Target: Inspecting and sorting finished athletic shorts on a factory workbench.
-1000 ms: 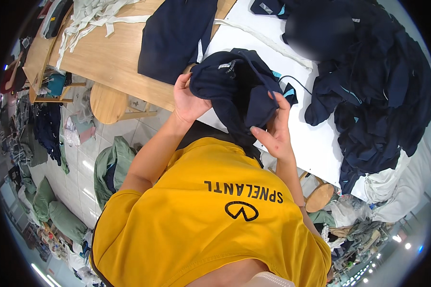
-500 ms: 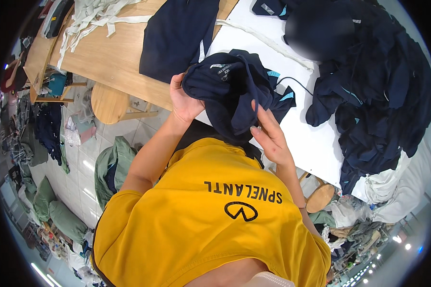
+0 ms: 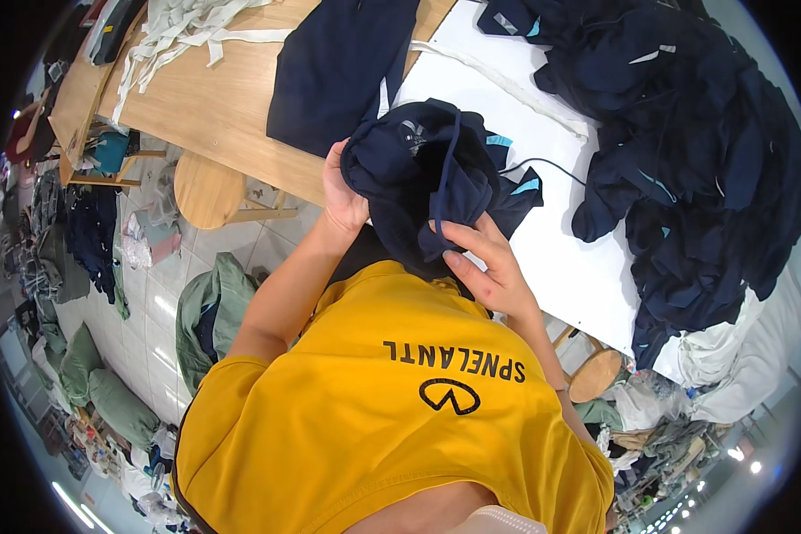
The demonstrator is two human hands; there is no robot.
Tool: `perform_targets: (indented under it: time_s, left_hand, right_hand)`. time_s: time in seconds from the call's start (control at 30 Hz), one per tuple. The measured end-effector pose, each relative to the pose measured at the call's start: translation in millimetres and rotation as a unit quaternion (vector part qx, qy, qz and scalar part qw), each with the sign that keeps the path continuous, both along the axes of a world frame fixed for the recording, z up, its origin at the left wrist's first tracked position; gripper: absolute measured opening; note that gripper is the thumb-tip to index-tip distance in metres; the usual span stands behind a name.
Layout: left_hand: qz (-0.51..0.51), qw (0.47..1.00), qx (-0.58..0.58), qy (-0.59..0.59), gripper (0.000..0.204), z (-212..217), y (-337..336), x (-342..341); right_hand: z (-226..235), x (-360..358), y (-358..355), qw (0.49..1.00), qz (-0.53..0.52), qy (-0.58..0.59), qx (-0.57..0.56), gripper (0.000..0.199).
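In front of my chest I hold a bunched navy garment (image 3: 400, 200) over the edge of the white tabletop. Its round opening faces up, with a pale print on the inside and light-blue tabs at the far right side. My left hand (image 3: 343, 189) grips the left edge of the opening, its fingers partly hidden by cloth. On the near right side, my right hand (image 3: 488, 265) pinches the rim, where a navy drawcord (image 3: 449, 160) runs across the opening. The cord's other stretch reaches right across the white surface.
A flat navy piece (image 3: 338, 71) lies on the wooden tabletop (image 3: 214, 107), with white strips (image 3: 173, 44) farther left. A large heap of navy garments (image 3: 694, 178) covers the right side. Stools (image 3: 206, 189) and piled clothes stand on the floor nearby.
My right hand has shifted left and slightly down along the rim, and the cord across the opening has swung left with it. My left hand keeps its hold.
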State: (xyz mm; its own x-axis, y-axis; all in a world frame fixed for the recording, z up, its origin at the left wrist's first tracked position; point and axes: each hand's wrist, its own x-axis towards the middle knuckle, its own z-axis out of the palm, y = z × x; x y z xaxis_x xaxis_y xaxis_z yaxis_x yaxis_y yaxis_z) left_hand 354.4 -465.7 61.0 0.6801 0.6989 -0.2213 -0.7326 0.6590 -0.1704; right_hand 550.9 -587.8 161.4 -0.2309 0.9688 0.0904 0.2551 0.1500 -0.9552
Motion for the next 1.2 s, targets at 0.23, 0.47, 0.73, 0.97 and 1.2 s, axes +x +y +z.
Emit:
perform_targets:
  time_s: [0.23,0.47,0.73,0.97,1.2]
  left_hand:
    - [-0.027,0.999,0.008,0.035,0.075,49.2,-10.3,12.6]
    - [-0.118,0.99,0.065,-0.045,0.051,76.8,-49.2,-31.4]
    - [0.182,0.78,0.483,0.353,0.083,199.9,-73.0,-162.4]
    - [0.577,0.629,0.444,0.273,0.079,210.6,-139.9,-251.8]
    - [0.636,0.693,0.27,0.206,0.062,201.2,-168.4,-292.7]
  right_hand:
    - [16.5,-0.1,7.9,0.995,0.008,0.069,0.078,0.033]
    - [9.6,-12.1,9.1,0.978,0.006,0.203,0.044,0.043]
    - [1.2,-66.0,47.9,0.909,0.1,0.402,-0.05,0.053]
    - [20.2,-167.2,106.4,0.921,0.235,0.255,-0.178,0.039]
    - [-171.4,-157.7,115.1,0.963,0.075,-0.257,-0.005,0.062]
